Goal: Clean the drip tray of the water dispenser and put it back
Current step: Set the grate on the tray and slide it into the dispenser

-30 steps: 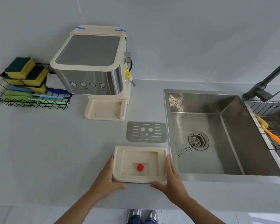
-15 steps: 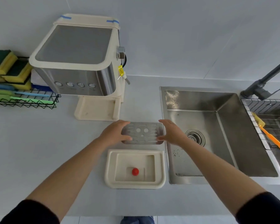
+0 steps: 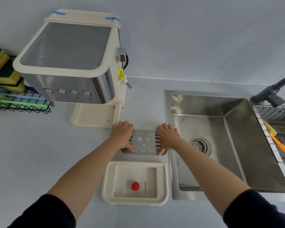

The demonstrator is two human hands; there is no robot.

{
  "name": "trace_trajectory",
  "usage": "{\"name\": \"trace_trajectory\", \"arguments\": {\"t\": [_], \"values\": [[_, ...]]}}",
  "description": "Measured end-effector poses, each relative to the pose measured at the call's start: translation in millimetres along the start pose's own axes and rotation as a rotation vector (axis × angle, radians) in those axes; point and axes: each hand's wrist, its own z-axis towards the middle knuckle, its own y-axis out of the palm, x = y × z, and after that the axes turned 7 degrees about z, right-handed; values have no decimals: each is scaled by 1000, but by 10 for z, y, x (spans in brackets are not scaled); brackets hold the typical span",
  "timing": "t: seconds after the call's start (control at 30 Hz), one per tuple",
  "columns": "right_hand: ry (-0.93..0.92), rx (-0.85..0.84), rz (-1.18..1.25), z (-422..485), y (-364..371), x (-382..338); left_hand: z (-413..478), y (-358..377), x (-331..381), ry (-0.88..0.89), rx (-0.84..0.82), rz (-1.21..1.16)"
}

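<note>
Drip tray (image 3: pixel 135 183): cream, on the counter (image 3: pixel 39 153) nearest the viewer, between the forearms, untouched. Metal grate (image 3: pixel 144 142): just beyond the tray, gripped at its ends by left hand (image 3: pixel 123 137) and right hand (image 3: pixel 167 137); half a second earlier the same grip. Water dispenser (image 3: pixel 72 63): behind, appearing larger than before.

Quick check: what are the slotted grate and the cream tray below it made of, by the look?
Slotted grate: likely brushed stainless steel, thin, flat and grey with a dull sheen and punched slots and holes. Cream tray: apparently moulded plastic, matte, with rounded thick rims and a red float inside.
</note>
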Motion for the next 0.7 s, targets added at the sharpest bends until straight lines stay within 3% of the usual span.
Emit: {"name": "trace_trajectory", "arguments": {"t": [0.27,0.4,0.7], "values": [[-1,51,-45,16,-35,-27,-10,-12,7,-32,27,-20],[-4,131,5,-62,6,2,-112,15,-10,-64,78,-138],[47,275,569,-263,203,-34,-400,145,33,-159,178,-630]]}}
